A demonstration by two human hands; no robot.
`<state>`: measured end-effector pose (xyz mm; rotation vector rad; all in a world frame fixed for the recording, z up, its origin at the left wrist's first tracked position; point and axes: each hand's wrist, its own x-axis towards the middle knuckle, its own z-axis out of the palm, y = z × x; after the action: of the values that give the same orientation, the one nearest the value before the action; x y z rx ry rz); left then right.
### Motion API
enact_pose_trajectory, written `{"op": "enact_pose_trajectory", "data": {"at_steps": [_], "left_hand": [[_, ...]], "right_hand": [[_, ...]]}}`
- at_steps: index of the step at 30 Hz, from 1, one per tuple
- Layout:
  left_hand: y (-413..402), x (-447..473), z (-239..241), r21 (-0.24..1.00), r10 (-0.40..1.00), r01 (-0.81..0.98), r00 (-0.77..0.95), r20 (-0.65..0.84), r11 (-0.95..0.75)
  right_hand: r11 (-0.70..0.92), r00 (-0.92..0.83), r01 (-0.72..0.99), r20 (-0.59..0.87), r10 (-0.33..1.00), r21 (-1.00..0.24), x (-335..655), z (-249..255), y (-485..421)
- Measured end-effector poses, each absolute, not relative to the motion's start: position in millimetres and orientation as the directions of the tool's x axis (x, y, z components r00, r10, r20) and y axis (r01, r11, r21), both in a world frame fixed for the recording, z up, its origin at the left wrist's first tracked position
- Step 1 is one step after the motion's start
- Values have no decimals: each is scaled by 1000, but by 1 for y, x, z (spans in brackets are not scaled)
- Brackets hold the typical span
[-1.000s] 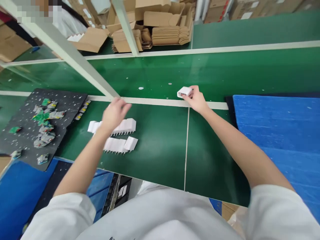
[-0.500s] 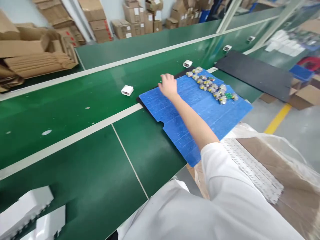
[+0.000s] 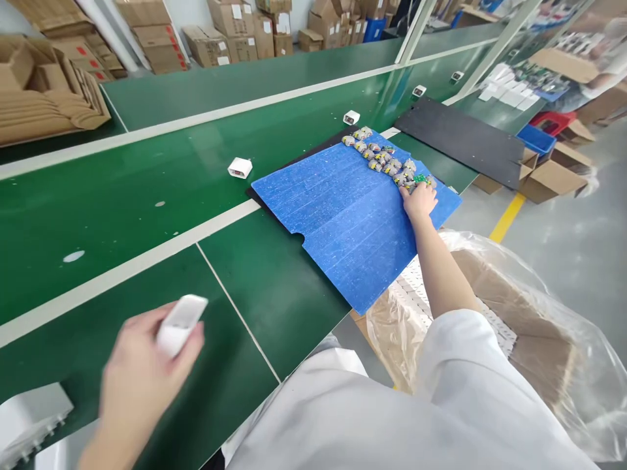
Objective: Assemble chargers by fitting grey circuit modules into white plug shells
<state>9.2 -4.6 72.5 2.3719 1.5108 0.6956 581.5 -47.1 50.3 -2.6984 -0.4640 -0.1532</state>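
My left hand [image 3: 140,375] is closed round a white plastic shell [image 3: 179,323], held above the green table [image 3: 274,300] at the lower left. My right hand [image 3: 418,200] reaches out over the blue foam mat [image 3: 343,215] and its fingers rest on the near end of a row of small grey circuit parts [image 3: 385,160]. Whether the fingers have gripped one of them is hidden. A white shell [image 3: 240,168] lies on the green conveyor belt [image 3: 147,176] just left of the mat. More white shells [image 3: 29,414] sit at the bottom left corner.
Further white shells [image 3: 351,117] lie along the belt. A black foam sheet [image 3: 463,137] lies beyond the mat. A cardboard box lined with clear plastic [image 3: 514,326] stands at my right side. Flattened cartons [image 3: 44,98] are stacked at the far left.
My right hand has moved from the far left edge of the blue mat to the row of grey parts. My left hand has come into view holding a white shell.
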Motion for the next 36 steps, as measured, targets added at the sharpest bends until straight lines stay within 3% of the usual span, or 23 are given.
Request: {"op": "enact_pose_trajectory", "data": {"at_steps": [3,5,8,10,11,14,17,21,36], "left_hand": [[-6,26,47,511,894,734,363,262,-447],[1,33,27,530,875,696,384,294,-484],[14,30,1,558,868,664,390,309,-497],[21,24,-11,582,871,648,378,314,-491],[24,22,-15,588,871,642,373,320,-491],[26,17,-21,588,859,626,365,360,-513],[25,17,-23,591,834,589,373,406,-551],[24,19,-22,618,815,534,416,403,-578],[23,18,-19,638,807,522,505,305,-567]], "right_hand": [[-813,945,324,217,247,-484,565,56,-36],[-700,906,423,283,315,-575,540,59,-27],[-295,724,563,289,627,-772,466,58,-10],[-8,451,441,213,867,-898,399,54,-5],[39,292,347,148,945,-937,364,53,-4],[-47,-61,123,-55,997,-991,277,47,-5],[-145,-206,7,-143,968,-989,232,36,1],[-135,-234,-59,-118,965,-989,223,19,11],[-42,-242,75,-59,968,-996,229,6,4]]}}
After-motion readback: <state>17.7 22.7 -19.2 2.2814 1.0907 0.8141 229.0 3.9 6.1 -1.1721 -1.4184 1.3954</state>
